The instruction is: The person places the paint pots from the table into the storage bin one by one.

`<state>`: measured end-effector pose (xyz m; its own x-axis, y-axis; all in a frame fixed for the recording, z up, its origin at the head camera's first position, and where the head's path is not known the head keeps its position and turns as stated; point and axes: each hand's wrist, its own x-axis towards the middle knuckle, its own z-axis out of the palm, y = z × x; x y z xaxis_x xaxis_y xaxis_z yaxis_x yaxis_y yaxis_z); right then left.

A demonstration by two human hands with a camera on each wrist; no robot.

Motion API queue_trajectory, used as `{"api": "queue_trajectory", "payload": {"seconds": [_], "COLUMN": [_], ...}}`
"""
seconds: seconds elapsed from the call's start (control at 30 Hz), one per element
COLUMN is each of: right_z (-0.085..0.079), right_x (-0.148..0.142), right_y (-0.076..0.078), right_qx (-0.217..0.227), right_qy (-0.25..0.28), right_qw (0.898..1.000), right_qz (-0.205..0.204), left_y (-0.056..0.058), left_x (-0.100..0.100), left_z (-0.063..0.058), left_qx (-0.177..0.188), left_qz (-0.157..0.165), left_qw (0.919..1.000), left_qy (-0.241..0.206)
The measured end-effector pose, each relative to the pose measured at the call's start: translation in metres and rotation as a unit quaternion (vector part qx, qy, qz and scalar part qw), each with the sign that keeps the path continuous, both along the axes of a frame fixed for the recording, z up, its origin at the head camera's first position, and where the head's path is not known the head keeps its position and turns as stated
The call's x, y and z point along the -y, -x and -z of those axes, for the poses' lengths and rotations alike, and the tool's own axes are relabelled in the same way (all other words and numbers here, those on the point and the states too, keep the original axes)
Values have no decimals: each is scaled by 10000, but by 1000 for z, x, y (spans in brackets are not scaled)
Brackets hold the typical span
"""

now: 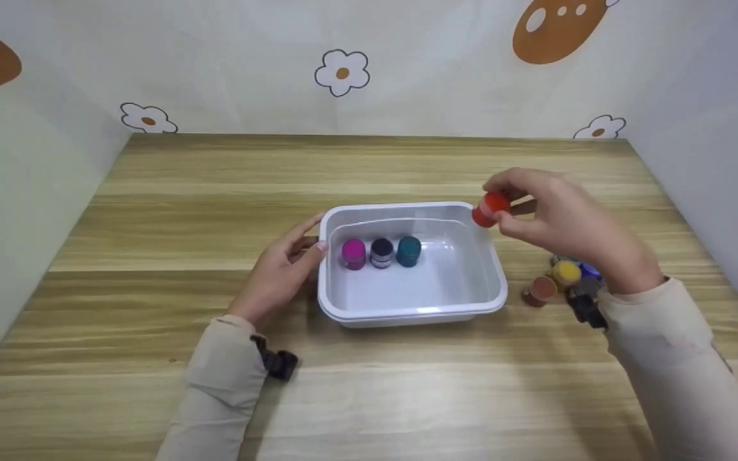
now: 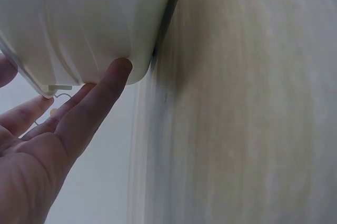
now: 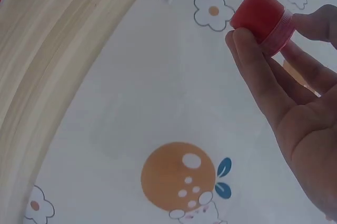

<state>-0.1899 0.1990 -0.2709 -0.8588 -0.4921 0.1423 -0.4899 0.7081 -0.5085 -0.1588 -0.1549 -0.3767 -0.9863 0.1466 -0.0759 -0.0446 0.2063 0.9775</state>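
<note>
Left of centre, the left hand (image 1: 277, 274) grips the white tray (image 1: 412, 314), thumb over the rim, fingers against the outer wall; light, even pressure there should stop it sliding. Mid-frame, a magenta jar (image 1: 354, 254), a dark jar (image 1: 382, 253) and a teal jar (image 1: 409, 251) stand in a row inside it. Right of centre, the right hand (image 1: 566, 214) pinches a red jar (image 1: 491, 208) by the tray's upper-right corner; its tilt probably calls for levelling, clear of the rim, before the fingertips loosen. The jar looks deep red, with a paler pinkish band.
</note>
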Motion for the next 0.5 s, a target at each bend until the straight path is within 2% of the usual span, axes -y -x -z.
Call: {"api": "queue_trajectory", "payload": {"seconds": [0.2, 0.37, 0.5], "right_z": [20, 35, 41], "right_x": [26, 43, 54], "right_y": [7, 13, 16], "right_qx": [271, 464, 561], "right_qy": [-421, -842, -1221], "right_qw": [9980, 9945, 9901], "right_qz": [-395, -414, -395], "left_y": [0, 0, 0], "left_x": [0, 0, 0], "left_z": [1, 2, 1], "left_qx": [9, -117, -218], "left_qz": [-4, 4, 13], "left_qw": [9999, 9998, 9997], "left_qy": [131, 179, 110]}}
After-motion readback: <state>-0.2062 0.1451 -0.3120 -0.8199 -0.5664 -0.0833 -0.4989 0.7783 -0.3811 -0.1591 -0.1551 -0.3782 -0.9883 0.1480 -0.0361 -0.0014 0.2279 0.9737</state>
